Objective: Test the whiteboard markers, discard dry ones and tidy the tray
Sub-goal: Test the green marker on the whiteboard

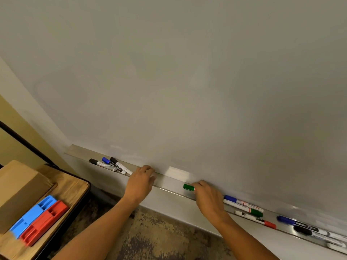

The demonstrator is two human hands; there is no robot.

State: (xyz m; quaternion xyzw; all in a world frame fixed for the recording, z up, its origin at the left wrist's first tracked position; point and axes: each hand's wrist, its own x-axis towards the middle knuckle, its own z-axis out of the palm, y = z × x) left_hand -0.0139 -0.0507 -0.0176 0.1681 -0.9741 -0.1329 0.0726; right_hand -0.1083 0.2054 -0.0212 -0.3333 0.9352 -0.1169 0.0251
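We are picking the next marker: right hand [207, 199] closing on green marker [188, 187] at tray [169, 182] centre; left hand [139, 182] resting empty, fingers loose. Next: uncap, test.

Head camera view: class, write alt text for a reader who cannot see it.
A person's right hand grips a green-capped marker on the long metal whiteboard tray, while the left hand rests on the tray beside it. More markers lie along the tray below a blank whiteboard.
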